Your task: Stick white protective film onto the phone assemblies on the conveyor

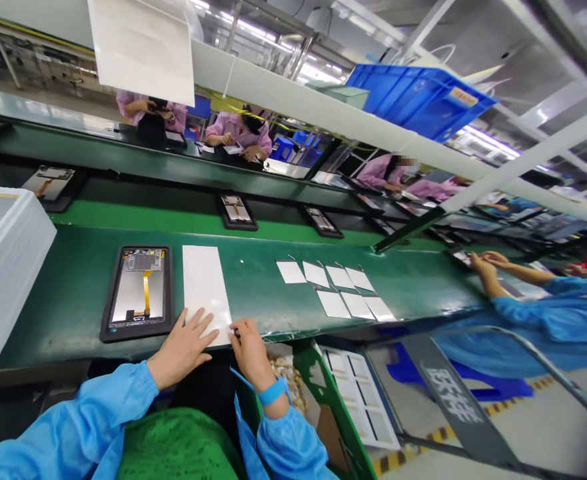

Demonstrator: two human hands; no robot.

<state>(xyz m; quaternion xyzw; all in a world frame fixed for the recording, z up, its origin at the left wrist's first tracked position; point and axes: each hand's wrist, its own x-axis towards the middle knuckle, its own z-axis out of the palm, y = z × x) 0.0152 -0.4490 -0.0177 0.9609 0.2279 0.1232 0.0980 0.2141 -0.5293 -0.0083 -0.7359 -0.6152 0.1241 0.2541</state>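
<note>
A worker's left hand, fingers spread, rests on a white sheet on a green conveyor belt beside a tablet, while the right hand pinches its edge.

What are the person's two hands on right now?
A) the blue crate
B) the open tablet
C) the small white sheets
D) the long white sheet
D. The left hand lies on the lower end of the long white sheet, and the right hand is at its lower right edge, with the open tablet to the left of the sheet.
</note>
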